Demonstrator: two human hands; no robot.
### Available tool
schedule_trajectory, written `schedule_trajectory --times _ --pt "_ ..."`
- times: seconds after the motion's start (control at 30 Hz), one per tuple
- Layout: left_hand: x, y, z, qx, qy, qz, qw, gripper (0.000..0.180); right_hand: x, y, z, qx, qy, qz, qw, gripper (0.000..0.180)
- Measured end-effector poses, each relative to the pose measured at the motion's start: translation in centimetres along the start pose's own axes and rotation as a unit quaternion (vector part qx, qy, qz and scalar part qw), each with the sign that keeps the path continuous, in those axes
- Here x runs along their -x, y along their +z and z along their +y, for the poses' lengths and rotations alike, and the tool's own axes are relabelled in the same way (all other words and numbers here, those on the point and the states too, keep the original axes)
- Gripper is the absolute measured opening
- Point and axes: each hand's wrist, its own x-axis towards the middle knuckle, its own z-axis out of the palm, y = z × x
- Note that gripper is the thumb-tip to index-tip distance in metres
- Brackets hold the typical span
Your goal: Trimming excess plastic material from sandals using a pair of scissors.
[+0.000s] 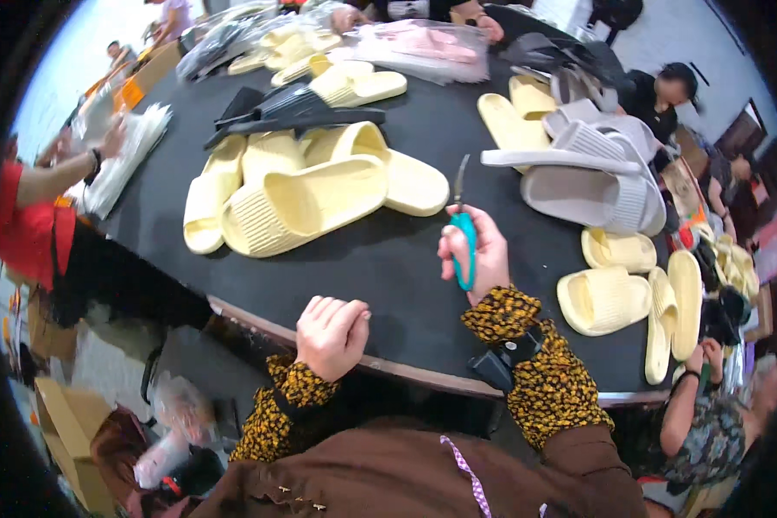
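Note:
My right hand (pixel 483 250) grips a pair of small scissors with teal handles (pixel 463 250), the thin blades pointing away from me over the dark table. Near the table's front edge, my left hand (pixel 330 332) is curled closed; whether anything lies inside its fingers is hidden. Ahead of it rests a group of pale yellow slide sandals (pixel 306 203), some overlapping. Beyond them lie black slides (pixel 293 108). To the right of the scissors, grey slides (pixel 578 186) are piled up, one on its side across the others.
More yellow slides (pixel 609 298) lie at the table's right edge. Bagged pink slides (pixel 423 43) are at the far side, and clear plastic bags (pixel 129 155) at the far left. Several people stand around the table. A cardboard box (pixel 73 423) is on the floor at lower left.

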Motion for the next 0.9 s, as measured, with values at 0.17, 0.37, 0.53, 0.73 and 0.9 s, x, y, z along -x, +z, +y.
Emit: schedule_trajectory --times 0.17,0.37,0.53,0.73,0.9 --pt "-0.1 0.3 0.2 -0.002 -0.006 -0.027 1.000 0.011 0.0 -0.5 0.4 -0.025 0.008 -0.005 1.000 0.038" --pt "-0.8 -0.7 0.6 0.010 -0.032 -0.053 0.998 0.013 0.0 -0.8 0.5 -0.016 0.021 -0.013 1.000 0.040" --pt "-3.4 -3.2 -1.6 -0.074 -0.039 0.020 0.996 0.016 0.1 -0.7 -0.1 -0.011 0.034 -0.015 0.999 0.040" --pt "-4.4 -6.4 -7.4 -0.247 -0.109 0.018 0.963 0.035 0.0 -0.6 -0.2 0.008 0.039 -0.016 0.999 0.041" --pt "-3.8 -8.4 -11.3 -0.237 -0.166 -0.032 0.957 0.041 -0.3 -0.7 0.0 0.009 0.044 -0.015 0.999 0.041"
